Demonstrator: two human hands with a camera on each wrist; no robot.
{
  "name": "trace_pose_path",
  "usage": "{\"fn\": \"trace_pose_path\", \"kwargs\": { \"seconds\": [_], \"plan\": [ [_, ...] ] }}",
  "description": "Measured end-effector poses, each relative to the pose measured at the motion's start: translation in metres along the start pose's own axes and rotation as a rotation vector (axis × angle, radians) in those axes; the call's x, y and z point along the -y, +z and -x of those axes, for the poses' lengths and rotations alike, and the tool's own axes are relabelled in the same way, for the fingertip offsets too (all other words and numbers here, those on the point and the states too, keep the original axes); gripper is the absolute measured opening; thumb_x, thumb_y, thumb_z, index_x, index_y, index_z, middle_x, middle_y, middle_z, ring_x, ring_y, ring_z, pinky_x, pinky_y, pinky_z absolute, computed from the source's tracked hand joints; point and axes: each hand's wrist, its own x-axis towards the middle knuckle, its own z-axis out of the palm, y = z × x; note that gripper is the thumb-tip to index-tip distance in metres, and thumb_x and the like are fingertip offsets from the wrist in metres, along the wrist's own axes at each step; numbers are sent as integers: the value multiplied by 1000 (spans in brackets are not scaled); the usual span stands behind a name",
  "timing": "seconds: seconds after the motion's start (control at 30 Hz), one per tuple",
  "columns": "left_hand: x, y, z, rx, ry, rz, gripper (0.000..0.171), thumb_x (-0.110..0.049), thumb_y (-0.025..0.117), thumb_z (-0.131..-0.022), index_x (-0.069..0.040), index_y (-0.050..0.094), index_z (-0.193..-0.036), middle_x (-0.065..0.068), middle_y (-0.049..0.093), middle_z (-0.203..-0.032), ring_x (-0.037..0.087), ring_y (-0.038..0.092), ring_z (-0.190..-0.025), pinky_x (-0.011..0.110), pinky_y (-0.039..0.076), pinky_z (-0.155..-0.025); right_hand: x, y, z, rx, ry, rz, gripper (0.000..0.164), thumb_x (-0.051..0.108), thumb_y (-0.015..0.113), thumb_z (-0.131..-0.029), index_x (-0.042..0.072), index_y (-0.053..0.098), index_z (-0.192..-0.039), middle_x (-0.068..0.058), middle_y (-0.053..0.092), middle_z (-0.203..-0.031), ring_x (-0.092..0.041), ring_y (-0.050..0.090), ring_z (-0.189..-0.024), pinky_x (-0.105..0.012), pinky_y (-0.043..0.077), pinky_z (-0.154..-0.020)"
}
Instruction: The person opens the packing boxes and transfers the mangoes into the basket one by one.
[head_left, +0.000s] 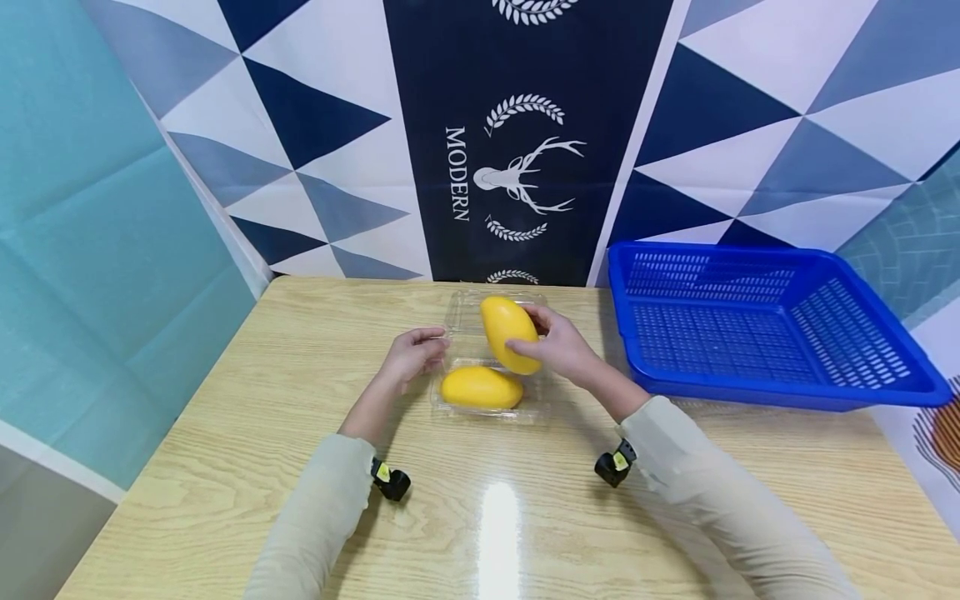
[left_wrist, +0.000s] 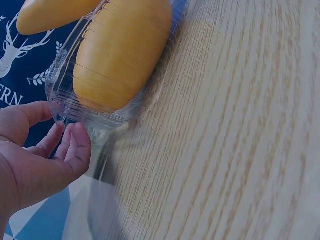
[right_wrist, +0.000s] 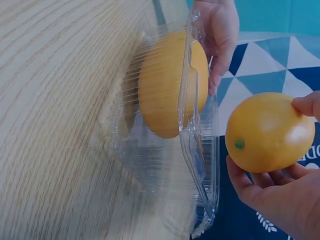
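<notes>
My right hand (head_left: 564,343) grips a yellow mango (head_left: 504,327), thumb on one side and fingers on the other. It is held tilted over a clear plastic clamshell box (right_wrist: 150,170), and its green stem spot shows in the right wrist view. Inside the box's near half lies a second yellow mango (head_left: 482,388), on its side. At the box's left edge, my left hand (head_left: 412,354) pinches the thin plastic rim between thumb and fingertips. The lid half (head_left: 465,313) stands folded back on the far side, partly behind the held mango.
To the right sits a blue perforated plastic basket (head_left: 757,392) at the table's back right. The wooden table (head_left: 315,342) meets a patterned cloth backdrop (head_left: 337,125) along its back edge. Small black cameras (head_left: 392,482) are strapped at both wrists.
</notes>
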Motion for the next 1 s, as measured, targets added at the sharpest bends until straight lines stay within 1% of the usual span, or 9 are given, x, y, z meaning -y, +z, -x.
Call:
{"fn": "trace_pose_path", "kwargs": {
  "seconds": [0.17,0.33,0.37,0.47,0.57,0.6,0.77,0.87,1.0],
  "plan": [
    [0,-1,1,1,-1,-1,39,-15,57,-93,-4,51,-130,14,57,-122,26,57,-105,27,53,-82,0,-2,0,-9,24,-22,67,22,69,-85,5,38,-141,-16,48,-133,-30,46,-114,-42,41,-103],
    [1,-1,0,7,6,10,40,-14,58,-92,-3,51,-130,13,58,-120,24,57,-102,25,53,-79,0,-4,0,-16,31,-50,65,24,69,-85,8,40,-141,-14,50,-129,-28,48,-109,-37,46,-95],
    [-1,-1,2,12,3,13,41,-13,57,-93,-3,50,-131,14,57,-121,26,57,-103,28,53,-82,0,-4,-1,-18,35,-51,64,25,69,-85,9,40,-140,-14,51,-129,-28,48,-109,-35,46,-94],
    [-1,-1,2,14,8,10,41,-14,57,-93,-3,50,-132,16,57,-122,26,57,-104,32,53,-86,0,-6,-1,-22,49,-56,65,28,69,-85,11,40,-141,-13,51,-128,-27,49,-108,-34,46,-93],
    [0,-2,1,10,5,6,42,-14,57,-93,-3,50,-132,17,56,-126,27,56,-106,35,51,-91,2,-7,-1,-24,69,-66,67,29,69,-85,11,39,-142,-13,51,-129,-27,49,-109,-36,46,-96],
    [3,-2,-2,4,9,2,41,-15,58,-93,-4,50,-132,17,56,-125,25,57,-104,34,52,-89,3,-7,-1,-26,74,-70,67,29,69,-85,11,38,-142,-13,50,-129,-27,49,-109,-37,46,-97],
    [3,-2,-2,3,7,3,42,-15,58,-93,-4,50,-132,17,56,-126,26,57,-106,34,52,-90,6,-9,1,-53,95,-71,67,28,68,-86,10,37,-143,-14,50,-130,-28,49,-110,-38,46,-98],
    [2,-2,-1,9,10,2,42,-15,57,-93,-3,49,-133,17,56,-125,27,56,-108,35,52,-90,7,-12,2,-69,91,-64,66,28,67,-86,8,37,-142,-16,50,-129,-28,49,-110,-38,46,-97],
    [2,-2,-1,12,11,1,42,-15,58,-93,-3,50,-132,16,56,-125,27,56,-107,33,53,-88,8,-17,3,-70,104,-61,66,30,66,-87,9,37,-142,-15,49,-129,-28,49,-110,-39,45,-99]
  ]
}}
